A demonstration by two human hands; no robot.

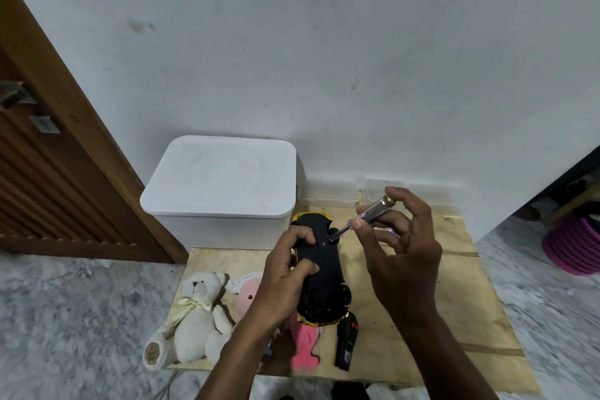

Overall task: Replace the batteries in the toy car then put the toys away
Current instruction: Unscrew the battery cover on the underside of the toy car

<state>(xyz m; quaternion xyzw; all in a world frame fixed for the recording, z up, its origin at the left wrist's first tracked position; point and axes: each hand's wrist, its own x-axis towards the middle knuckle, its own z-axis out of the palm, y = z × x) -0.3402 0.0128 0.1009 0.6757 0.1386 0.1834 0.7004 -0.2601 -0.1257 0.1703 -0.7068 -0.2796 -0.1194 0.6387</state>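
A black toy car (321, 273) with gold trim is turned underside up above the cardboard sheet (454, 295). My left hand (285, 273) grips its left side, thumb and fingers on the underside. My right hand (399, 243) pinches a clear-handled screwdriver (367, 216), whose tip touches a screw on the car's underside. A black remote control (346, 346) lies just below the car. A white teddy bear (194, 315) and a pink plush toy (250, 295) lie on the sheet to the left.
A white lidded storage box (224, 182) stands against the wall behind the car. Clear plastic containers (331, 200) sit by the wall. A wooden door (48, 172) is at left, a pink basket (574, 250) at right. Marble floor surrounds the sheet.
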